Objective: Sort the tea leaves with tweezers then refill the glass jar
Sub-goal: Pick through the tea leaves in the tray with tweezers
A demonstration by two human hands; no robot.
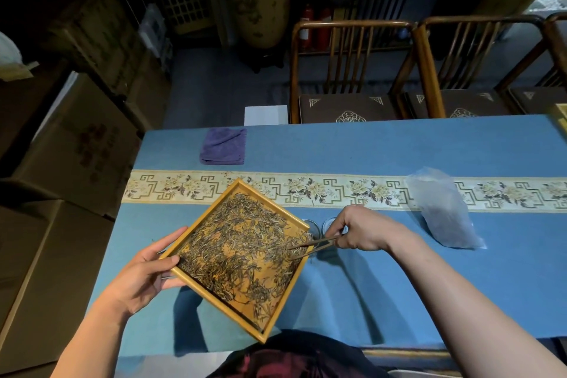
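A square wooden tray (214,209) is lifted off the table and turned like a diamond, its right corner over a glass jar. Dry brown tea leaves (239,252) are spread across the tray. My left hand (144,273) grips the tray's left corner, thumb on the rim. My right hand (359,230) pinches wooden tweezers (310,247) whose tips reach into the leaves at the tray's right corner. The glass jar (314,225) shows only as a clear rim behind that corner. A round glass lid (329,224) lies beside it, partly behind my right hand.
A blue tablecloth with a patterned runner (306,190) covers the table. A folded purple cloth (223,146) lies at the far left. A clear plastic bag (441,209) of tea sits to the right. Wooden chairs (352,70) stand behind the table; cardboard boxes (70,147) stand at the left.
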